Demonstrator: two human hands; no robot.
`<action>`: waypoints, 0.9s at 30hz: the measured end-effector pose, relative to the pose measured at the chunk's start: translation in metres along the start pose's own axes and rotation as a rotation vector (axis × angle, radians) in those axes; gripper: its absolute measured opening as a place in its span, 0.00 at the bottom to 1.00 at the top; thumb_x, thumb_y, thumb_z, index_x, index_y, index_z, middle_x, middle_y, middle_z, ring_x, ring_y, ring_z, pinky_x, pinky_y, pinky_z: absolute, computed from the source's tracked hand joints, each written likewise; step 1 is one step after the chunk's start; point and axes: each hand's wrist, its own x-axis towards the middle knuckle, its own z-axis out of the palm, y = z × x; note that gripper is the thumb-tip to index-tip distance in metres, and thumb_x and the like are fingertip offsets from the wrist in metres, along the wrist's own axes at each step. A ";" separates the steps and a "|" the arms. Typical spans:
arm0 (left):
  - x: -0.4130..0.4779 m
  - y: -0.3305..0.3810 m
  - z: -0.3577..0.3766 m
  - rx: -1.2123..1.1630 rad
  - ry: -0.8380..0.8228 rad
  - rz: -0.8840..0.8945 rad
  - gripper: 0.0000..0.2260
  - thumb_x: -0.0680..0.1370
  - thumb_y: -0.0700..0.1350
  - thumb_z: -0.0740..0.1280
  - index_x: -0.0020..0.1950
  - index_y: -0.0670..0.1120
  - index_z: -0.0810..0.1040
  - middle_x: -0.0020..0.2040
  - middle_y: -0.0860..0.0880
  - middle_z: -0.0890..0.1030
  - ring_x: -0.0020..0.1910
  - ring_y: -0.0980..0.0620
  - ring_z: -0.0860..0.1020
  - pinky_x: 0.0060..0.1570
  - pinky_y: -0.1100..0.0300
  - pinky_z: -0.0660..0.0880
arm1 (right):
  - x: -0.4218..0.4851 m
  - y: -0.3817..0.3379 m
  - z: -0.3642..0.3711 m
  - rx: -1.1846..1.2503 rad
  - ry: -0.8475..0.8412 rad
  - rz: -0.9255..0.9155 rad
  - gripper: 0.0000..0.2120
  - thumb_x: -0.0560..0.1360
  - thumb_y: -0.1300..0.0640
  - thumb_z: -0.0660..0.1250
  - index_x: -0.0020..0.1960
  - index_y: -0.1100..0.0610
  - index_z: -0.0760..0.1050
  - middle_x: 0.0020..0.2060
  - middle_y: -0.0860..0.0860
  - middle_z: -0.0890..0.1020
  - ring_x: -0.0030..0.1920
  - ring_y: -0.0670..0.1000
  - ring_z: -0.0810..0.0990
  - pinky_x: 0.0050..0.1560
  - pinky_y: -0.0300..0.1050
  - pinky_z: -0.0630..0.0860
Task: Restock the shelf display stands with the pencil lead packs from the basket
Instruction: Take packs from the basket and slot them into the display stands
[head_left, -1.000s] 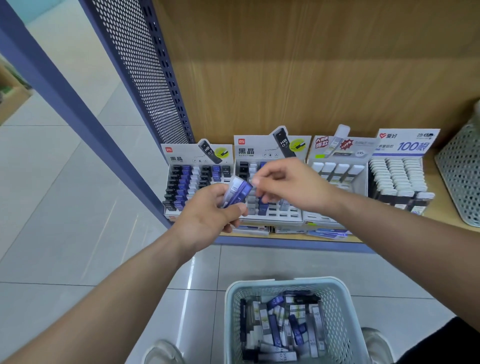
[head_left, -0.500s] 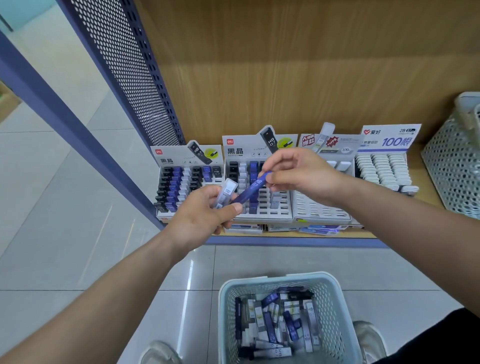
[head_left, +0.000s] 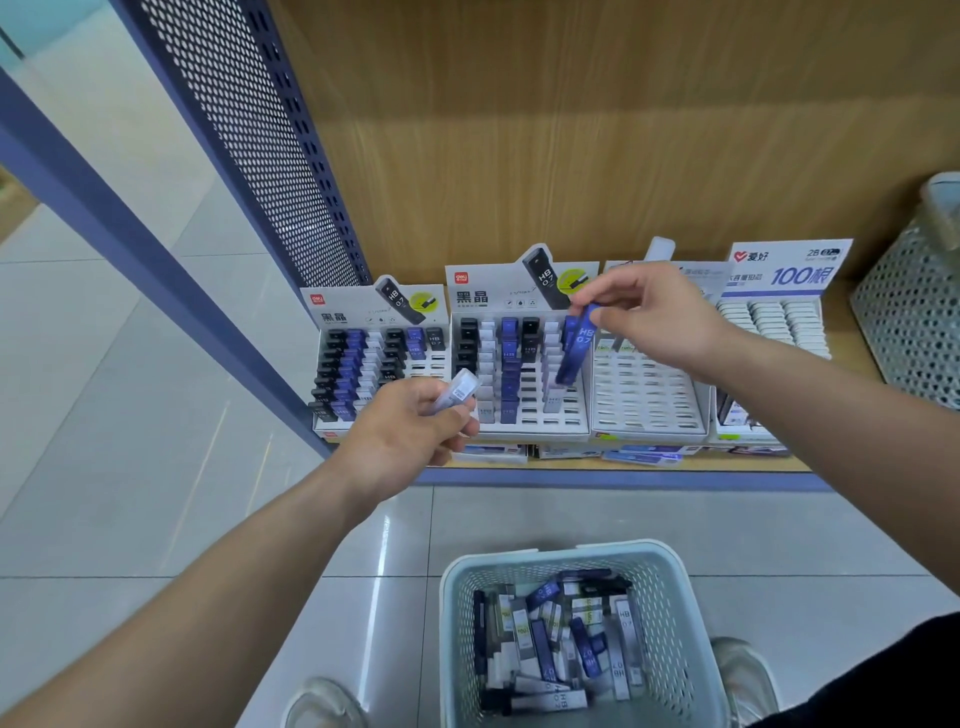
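Head view: right hand (head_left: 660, 317) pinches a blue pack (head_left: 576, 345) by its top. The pack is now drawn clear of the left hand and hangs tilted over the right columns of the middle stand (head_left: 519, 429). Left hand (head_left: 410, 426) grips one pale pack (head_left: 460, 392). Slotting looks imminent. Basket (head_left: 670, 566) on the floor holds many more packs.

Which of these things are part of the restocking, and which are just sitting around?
In the job: blue pack in the right hand; pale pack in the left hand; floor basket of packs; slotted display stands.
Lying about: mesh bin, far right; flat packets under the stands; perforated side panel.
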 end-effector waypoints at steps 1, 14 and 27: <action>0.000 0.000 -0.001 0.008 0.003 -0.003 0.05 0.82 0.45 0.68 0.51 0.47 0.83 0.44 0.50 0.87 0.37 0.58 0.82 0.35 0.68 0.77 | 0.003 0.006 -0.001 -0.098 0.040 -0.018 0.10 0.77 0.70 0.67 0.51 0.59 0.84 0.47 0.52 0.86 0.44 0.42 0.82 0.48 0.33 0.74; -0.003 -0.004 -0.013 0.036 0.024 -0.003 0.05 0.81 0.40 0.68 0.50 0.47 0.84 0.45 0.50 0.87 0.40 0.57 0.83 0.38 0.68 0.78 | 0.033 0.066 0.012 -0.527 0.087 0.012 0.10 0.74 0.69 0.71 0.51 0.56 0.82 0.42 0.50 0.82 0.47 0.50 0.82 0.58 0.45 0.78; -0.005 -0.007 -0.021 0.022 0.013 0.015 0.06 0.81 0.39 0.68 0.51 0.48 0.83 0.45 0.52 0.87 0.44 0.54 0.86 0.40 0.68 0.78 | 0.031 0.065 0.015 -0.584 -0.036 -0.016 0.07 0.75 0.66 0.72 0.50 0.56 0.83 0.41 0.49 0.83 0.43 0.48 0.81 0.51 0.37 0.73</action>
